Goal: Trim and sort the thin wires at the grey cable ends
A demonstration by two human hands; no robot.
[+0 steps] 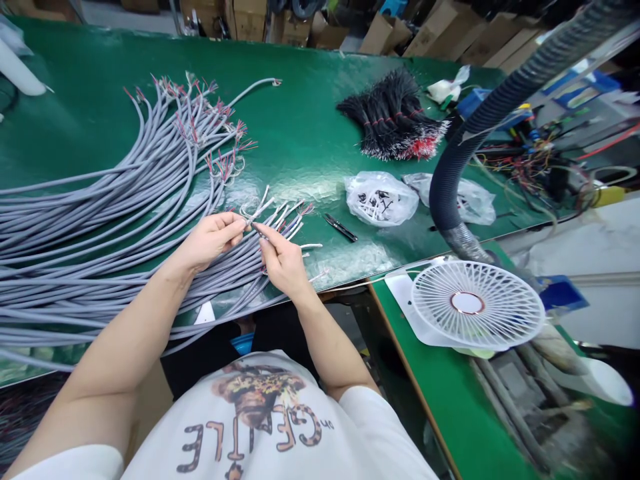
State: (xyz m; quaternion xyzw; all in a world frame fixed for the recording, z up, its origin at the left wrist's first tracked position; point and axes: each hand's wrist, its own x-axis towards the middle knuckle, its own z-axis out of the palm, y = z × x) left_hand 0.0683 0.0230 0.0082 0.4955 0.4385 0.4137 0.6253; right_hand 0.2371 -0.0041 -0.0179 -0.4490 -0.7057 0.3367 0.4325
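My left hand [213, 239] and my right hand [283, 260] meet over the near edge of a green table [300, 133]. Both pinch the stripped end of a grey cable [260, 217] from a small group of cable ends [287, 220] lying in front of them. A large spread of long grey cables [100, 200] with red and white wire tips fans out to the left under my left forearm.
Black tweezers or cutters [340, 227] lie right of my hands. Two plastic bags of small parts [381, 197] sit beyond. A bundle of black wires [393, 117] lies at the back. A white fan [475, 308] and a black hose [480, 120] stand right.
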